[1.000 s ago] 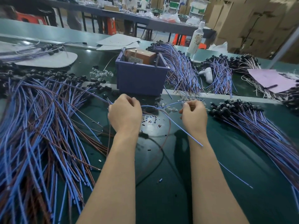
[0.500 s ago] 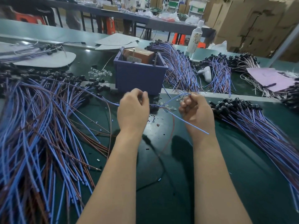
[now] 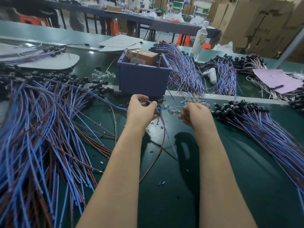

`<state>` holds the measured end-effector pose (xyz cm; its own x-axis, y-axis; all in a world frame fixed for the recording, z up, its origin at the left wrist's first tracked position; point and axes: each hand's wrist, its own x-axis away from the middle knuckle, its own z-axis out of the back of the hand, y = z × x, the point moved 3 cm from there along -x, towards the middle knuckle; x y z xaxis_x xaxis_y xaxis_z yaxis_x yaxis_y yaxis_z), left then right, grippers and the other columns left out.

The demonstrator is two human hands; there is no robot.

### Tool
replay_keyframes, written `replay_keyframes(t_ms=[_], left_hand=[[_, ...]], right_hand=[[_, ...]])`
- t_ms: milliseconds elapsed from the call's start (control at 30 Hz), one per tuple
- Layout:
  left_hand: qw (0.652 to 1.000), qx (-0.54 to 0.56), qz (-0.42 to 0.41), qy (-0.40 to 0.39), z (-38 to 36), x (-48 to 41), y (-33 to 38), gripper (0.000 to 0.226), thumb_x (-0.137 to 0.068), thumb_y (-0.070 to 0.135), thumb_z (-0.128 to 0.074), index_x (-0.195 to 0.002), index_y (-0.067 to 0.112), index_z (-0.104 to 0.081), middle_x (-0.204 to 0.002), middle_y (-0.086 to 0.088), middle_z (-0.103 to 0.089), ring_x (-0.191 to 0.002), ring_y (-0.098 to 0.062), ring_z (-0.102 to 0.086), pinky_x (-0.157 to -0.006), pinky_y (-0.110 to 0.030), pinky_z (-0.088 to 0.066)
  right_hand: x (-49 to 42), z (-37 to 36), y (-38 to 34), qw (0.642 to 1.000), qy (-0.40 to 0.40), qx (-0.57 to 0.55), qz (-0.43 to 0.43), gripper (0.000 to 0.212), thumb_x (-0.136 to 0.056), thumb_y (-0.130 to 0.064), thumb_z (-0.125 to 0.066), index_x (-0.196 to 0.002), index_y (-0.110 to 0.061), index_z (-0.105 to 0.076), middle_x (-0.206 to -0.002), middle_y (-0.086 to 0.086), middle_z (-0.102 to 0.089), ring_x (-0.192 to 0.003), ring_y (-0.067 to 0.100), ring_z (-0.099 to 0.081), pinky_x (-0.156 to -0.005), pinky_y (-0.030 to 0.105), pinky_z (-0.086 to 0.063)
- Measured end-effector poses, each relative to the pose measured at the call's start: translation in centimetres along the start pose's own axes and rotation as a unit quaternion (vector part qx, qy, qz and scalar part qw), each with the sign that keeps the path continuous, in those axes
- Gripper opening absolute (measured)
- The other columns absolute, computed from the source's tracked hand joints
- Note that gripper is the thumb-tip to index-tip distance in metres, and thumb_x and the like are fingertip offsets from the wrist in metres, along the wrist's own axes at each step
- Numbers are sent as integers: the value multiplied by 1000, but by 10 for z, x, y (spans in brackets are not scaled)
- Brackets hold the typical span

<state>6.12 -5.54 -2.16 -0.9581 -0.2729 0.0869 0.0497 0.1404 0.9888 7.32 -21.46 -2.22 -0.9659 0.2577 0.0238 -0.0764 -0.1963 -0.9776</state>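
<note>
My left hand (image 3: 141,111) pinches a blue wire (image 3: 166,134) near its end, just in front of the purple bin (image 3: 143,79). A brown wire (image 3: 162,145) hangs from the same hand and curls down over the green mat. My right hand (image 3: 195,116) is curled into a fist beside a scatter of clear LED bulbs (image 3: 174,111); the blue wire's far end runs toward it, and what its fingers hold is hidden.
A big fan of blue and brown wires (image 3: 41,137) covers the left of the table. Finished wires with black caps (image 3: 263,125) lie at right. More bundles (image 3: 185,71), a white bottle (image 3: 199,40) and pink paper (image 3: 276,79) lie behind.
Both hands moved slightly nearer to me and apart. The blue wire that crossed toward the right now hangs down between my hands.
</note>
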Motion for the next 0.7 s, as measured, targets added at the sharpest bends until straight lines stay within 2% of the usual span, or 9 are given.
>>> replay_keyframes(t_ms=[67, 133, 167, 233, 333, 433, 500, 633, 700], left_hand=[[999, -26, -25, 3, 2, -1, 3, 20, -88, 9, -63, -102, 14, -49, -89, -4, -53, -71, -17, -62, -60, -21, -57], [997, -56, -49, 1, 1, 0, 7, 9, -88, 12, -64, -91, 15, -56, -85, -6, -60, -71, -19, -65, -68, -29, -59], [996, -74, -59, 3, 0, 1, 9, 7, -88, 13, -64, -85, 15, -58, -82, -7, -63, -72, -21, -67, -74, -35, -59], [990, -114, -77, 15, -1, 2, 12, 6, -87, 17, -64, -81, 15, -62, -81, -8, -68, -80, -27, -69, -82, -43, -56], [976, -176, -118, 43, 1, 3, 20, 5, -86, 19, -63, -87, 16, -66, -76, 1, -67, -81, -23, -66, -82, -36, -55], [942, -254, -204, 76, -1, 10, 35, 22, -87, 23, -65, -108, 17, -62, -79, 8, -60, -85, -16, -62, -79, -23, -46], [938, -232, -251, 59, -7, 16, 46, 33, -86, 26, -67, -117, 16, -58, -83, 8, -61, -83, -13, -62, -78, -21, -45], [938, -174, -299, -8, -14, 21, 62, 18, -95, 25, -55, -109, 18, -62, -85, 7, -69, -75, 0, -65, -74, -16, -52], [931, -227, -285, -26, -14, 17, 60, 20, -97, 18, -47, -106, 21, -65, -94, 3, -70, -81, -3, -65, -80, -20, -52]], right_hand=[[5, 4, -7, 984, 91, 131, 76, 10, -87, -12, -52, -78, -16, -56, -81, 1, -61, -81, 19, -55, -75, 28, -42], [14, 3, -19, 958, 151, 165, 180, 5, -86, -12, -56, -85, -17, -57, -92, 4, -61, -88, 20, -55, -83, 29, -43], [17, 0, -24, 953, 140, 157, 219, 5, -87, -13, -57, -85, -18, -58, -88, 2, -62, -83, 18, -56, -81, 26, -43], [20, -12, -28, 958, 47, 147, 244, 4, -88, -18, -60, -84, -18, -62, -79, -7, -63, -73, 9, -56, -73, 20, -44], [24, -29, -22, 958, -91, 164, 218, 14, -88, -25, -64, -97, -16, -69, -90, -5, -70, -69, 3, -54, -69, 18, -45], [24, -34, -21, 950, -106, 177, 236, 14, -89, -22, -62, -98, -14, -70, -91, 3, -72, -75, 10, -61, -75, 30, -51], [26, -35, -23, 950, -91, 159, 254, 16, -93, -20, -56, -92, -11, -69, -81, 5, -71, -77, 21, -64, -74, 38, -52], [26, -36, -26, 968, -106, 9, 229, 16, -100, -19, -44, -95, -16, -60, -62, -7, -63, -61, 19, -59, -64, 38, -51], [24, -33, -25, 973, -105, -59, 199, 14, -100, -17, -45, -97, -17, -58, -63, -6, -64, -62, 17, -59, -62, 33, -52]])
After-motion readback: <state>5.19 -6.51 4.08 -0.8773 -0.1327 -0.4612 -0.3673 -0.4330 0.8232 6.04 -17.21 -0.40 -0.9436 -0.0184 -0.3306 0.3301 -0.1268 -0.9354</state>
